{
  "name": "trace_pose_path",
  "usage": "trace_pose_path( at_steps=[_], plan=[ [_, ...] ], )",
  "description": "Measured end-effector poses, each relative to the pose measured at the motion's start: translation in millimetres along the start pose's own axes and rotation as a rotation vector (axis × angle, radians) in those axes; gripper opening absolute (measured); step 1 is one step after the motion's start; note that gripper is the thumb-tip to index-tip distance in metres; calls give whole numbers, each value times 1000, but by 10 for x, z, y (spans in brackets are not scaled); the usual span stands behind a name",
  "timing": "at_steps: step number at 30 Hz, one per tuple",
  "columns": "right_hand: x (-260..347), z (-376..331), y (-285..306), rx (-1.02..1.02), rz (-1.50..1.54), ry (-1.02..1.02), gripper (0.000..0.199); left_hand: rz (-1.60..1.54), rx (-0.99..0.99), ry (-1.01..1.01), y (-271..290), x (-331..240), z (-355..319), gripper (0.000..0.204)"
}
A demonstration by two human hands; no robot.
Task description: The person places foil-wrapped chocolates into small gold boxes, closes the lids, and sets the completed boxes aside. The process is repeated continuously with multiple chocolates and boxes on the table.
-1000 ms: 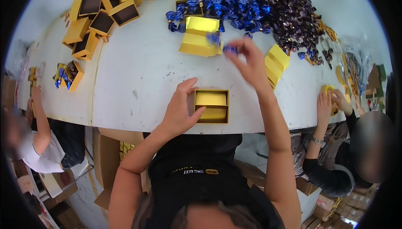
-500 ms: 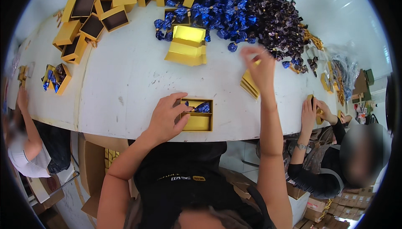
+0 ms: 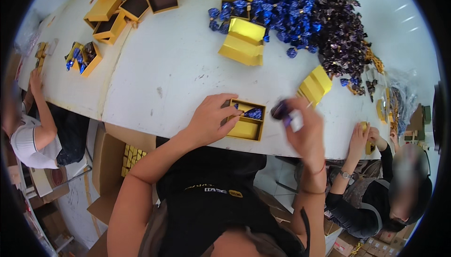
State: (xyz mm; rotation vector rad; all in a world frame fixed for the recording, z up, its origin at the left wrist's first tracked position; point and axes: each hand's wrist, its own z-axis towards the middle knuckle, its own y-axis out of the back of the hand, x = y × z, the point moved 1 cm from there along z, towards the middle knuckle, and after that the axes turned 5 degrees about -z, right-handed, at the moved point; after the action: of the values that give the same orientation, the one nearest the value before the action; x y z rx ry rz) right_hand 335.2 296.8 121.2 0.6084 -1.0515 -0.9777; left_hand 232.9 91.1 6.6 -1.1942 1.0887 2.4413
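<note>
Hands over white tabletop. Right hand has come back from the candy pile, fingers pinched on a dark wrapped candy, now just right of gold tray box w/ one blue candy inside. Left hand steadies box, fingers spread.

Yellow-gold open box on the white desk; blue foil sweets beside dark purple-brown ones.

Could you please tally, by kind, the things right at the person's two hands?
Open gold box: 1
Blue wrapped sweet in it: 1
Dark wrapped sweet in the right hand: 1
Total: 3
</note>
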Motion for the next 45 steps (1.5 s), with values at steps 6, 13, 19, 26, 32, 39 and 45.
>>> trace_pose_path(
  at_steps=[6, 13, 19, 26, 32, 39, 45],
  plan=[
    [139, -211, -724, 109, 32, 149, 29, -124, 13, 2, -29, 46, 26, 22],
    [42, -148, -549, 336, 355, -46, 21, 69, 47, -17, -31, -104, -108, 54],
    [-400, -218, -89, -54, 141, -192, 13, 335, -249, 172, 832, 317, -411, 36],
    [-1056, -658, 48, -403, 79, -371, 11, 1127, -695, 215, 2523, 1316, -545, 28],
    [-1670, -591, 170, -314, -403, -270, 63, 1139, -657, 34, 2842, 1831, 194, 50],
    [-1927, -563, -137, -195, -268, -546, 77, 1122, -443, 199, 2836, 2002, 325, 30],
    [-2117, -534, -164, -354, -233, -591, 54, 549, -148, -168, 1280, 248, -32, 18]
  ],
)
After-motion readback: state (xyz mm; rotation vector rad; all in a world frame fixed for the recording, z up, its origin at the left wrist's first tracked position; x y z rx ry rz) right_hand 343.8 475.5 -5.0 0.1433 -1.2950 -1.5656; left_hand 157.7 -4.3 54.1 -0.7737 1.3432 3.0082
